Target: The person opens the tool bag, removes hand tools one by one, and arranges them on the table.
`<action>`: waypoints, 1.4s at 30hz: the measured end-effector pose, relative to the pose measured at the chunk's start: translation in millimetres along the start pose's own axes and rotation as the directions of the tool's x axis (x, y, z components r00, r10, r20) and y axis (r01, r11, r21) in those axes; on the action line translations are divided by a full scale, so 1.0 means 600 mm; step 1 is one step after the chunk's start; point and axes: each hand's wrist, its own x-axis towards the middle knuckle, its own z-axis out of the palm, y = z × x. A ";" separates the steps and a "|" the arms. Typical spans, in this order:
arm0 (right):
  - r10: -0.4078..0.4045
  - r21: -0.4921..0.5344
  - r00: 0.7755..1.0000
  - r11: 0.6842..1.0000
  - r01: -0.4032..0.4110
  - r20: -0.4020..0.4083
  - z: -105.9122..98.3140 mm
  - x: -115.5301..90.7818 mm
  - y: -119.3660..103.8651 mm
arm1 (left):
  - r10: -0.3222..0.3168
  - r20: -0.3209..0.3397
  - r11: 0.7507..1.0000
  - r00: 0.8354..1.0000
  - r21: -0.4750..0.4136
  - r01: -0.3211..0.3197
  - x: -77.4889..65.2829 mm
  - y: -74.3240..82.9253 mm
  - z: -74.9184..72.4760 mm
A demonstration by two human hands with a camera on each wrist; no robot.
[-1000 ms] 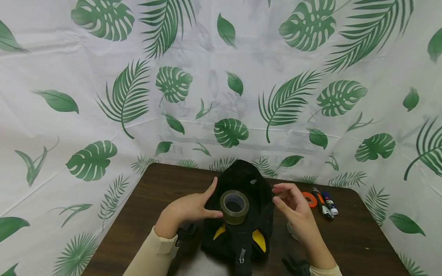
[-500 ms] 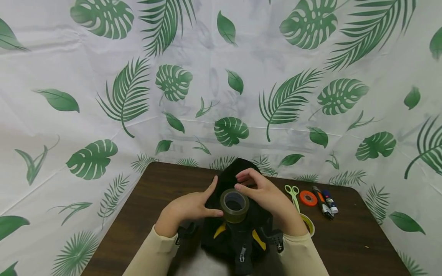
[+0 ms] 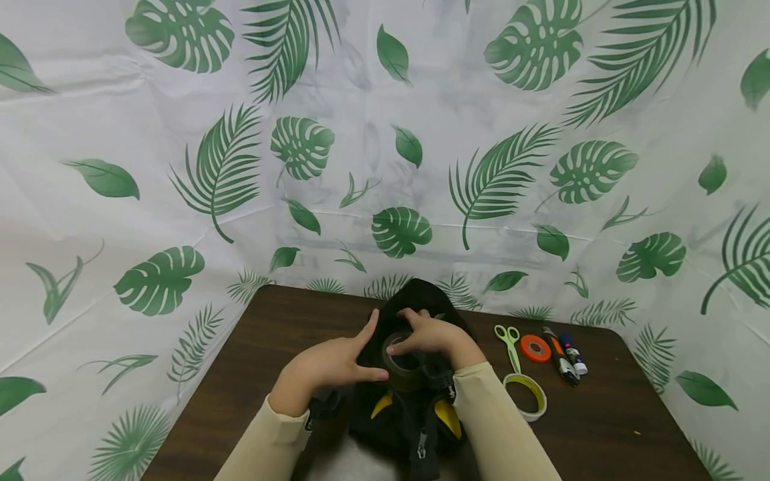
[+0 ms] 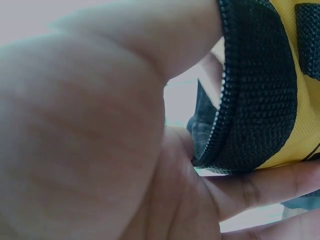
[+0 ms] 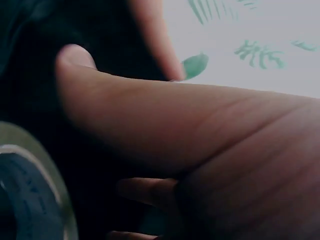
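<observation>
A black bag (image 3: 385,441) with yellow panels stands on the table, its zippered mouth spread open. My left hand (image 3: 331,364) grips the left side of the mouth; in the left wrist view the zipper edge (image 4: 225,95) passes between the thumb and the fingers. In the mouth sits a wide roll of clear brown packing tape (image 3: 400,383). My right hand (image 3: 436,337) reaches over the right side into the mouth, fingers loosely spread, thumb overlapping the roll's upper rim. The right wrist view shows the thumb (image 5: 130,105) apart from the roll, against dark cloth.
To the bag's right lie green scissors (image 3: 511,344), a white and yellow tape ring (image 3: 541,406), an orange ring (image 3: 525,349), a black and orange cutter (image 3: 561,361) and a blue and white glue stick (image 3: 573,354). A leaf-print sheet (image 3: 361,167) hangs behind the brown table (image 3: 625,414).
My right hand has moved left from beside the bag, over the tape roll, then down into the mouth. The scissors and white ring have come into full view. My left hand stays put.
</observation>
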 end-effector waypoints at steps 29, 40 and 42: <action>0.101 -0.205 0.995 0.973 -0.100 -0.008 0.042 0.015 0.038 | -0.004 0.002 1.000 1.000 0.001 0.004 -0.006 -0.002 -0.003; -0.003 -0.156 0.995 0.988 -0.013 -0.101 0.041 0.016 0.038 | -0.003 0.003 1.000 1.000 -0.002 0.003 -0.007 -0.002 -0.001; -0.014 -0.136 0.993 0.991 -0.002 -0.120 0.037 0.011 0.033 | -0.001 0.003 1.000 1.000 0.002 0.001 -0.006 -0.001 -0.002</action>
